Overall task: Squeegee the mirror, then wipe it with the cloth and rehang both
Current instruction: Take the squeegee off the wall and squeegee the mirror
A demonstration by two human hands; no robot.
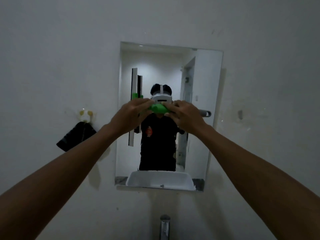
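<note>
My left hand (pixel 134 112) and right hand (pixel 185 115) both close around the green handle of the squeegee (pixel 158 109), its blade standing upright against the left part of the mirror (pixel 204 80). I judge the squeegee step in hand; next I need steady pressure across the glass. Farther left, the dark cloth (pixel 76 137) hangs on its hook (pixel 85 115)

Squeegee (pixel 158 109) green plastic, glossy; mirror (pixel 204 84) smooth glass; cloth (pixel 76 138) black, matt; tap (pixel 164 226) shiny metal.
</note>
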